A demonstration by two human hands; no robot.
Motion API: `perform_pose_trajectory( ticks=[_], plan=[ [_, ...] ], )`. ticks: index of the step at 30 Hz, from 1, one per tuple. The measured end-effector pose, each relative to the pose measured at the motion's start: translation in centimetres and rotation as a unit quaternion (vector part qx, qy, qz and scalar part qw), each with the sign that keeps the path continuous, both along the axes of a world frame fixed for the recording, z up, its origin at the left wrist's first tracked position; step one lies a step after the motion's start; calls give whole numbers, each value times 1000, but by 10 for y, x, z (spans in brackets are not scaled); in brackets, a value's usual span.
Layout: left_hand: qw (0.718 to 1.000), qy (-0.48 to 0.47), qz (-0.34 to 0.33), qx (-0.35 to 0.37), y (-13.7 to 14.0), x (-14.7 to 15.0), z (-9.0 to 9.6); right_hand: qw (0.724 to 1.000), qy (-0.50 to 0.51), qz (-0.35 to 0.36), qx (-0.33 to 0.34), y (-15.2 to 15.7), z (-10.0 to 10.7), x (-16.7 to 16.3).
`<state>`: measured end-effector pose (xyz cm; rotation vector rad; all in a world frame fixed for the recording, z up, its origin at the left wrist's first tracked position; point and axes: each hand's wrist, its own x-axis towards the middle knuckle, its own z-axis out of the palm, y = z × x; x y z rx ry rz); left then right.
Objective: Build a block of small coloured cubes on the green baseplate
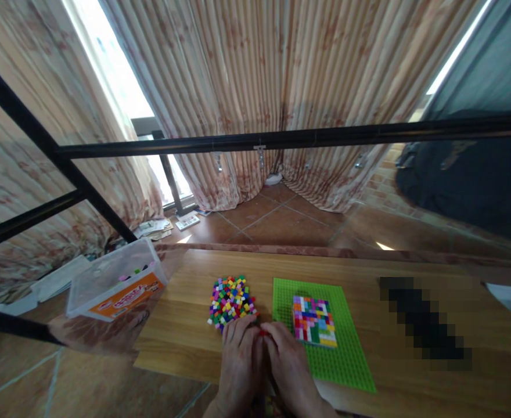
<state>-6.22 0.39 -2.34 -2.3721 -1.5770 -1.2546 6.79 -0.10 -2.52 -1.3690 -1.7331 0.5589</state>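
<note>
My left hand (239, 355) and my right hand (289, 359) meet at the table's front, fingers bent and thumbs close together. Between their fingertips shows a bit of a small red brick (262, 333), mostly hidden by the fingers. Just beyond my left fingers lies a pile of small coloured bricks (231, 299). Right of my right hand is a green baseplate (346, 342), partly covered by that hand. On the baseplate sits a square block of multicoloured bricks (314, 320), built up in rows.
The hands are over a wooden table (181, 307). A clear plastic box (116, 278) with an orange label and some bricks inside stands off its left end. A dark pixelated object (425, 319) lies at right. Beyond the table runs a black metal rail (238, 142) before curtains (212, 69).
</note>
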Motion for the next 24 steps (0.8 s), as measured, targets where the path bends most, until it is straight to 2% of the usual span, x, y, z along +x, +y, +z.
perform_pose_trajectory(
  ticks=[16,20,24],
  plan=[
    [1000,1,12,10,-1,2,0,999,-7,-40,25,-3,-3,-4],
    [1000,4,13,15,-1,0,3,999,-8,-23,41,-8,4,1],
    [1000,6,18,22,-2,-2,2,998,-33,6,61,-17,14,22]
  ],
)
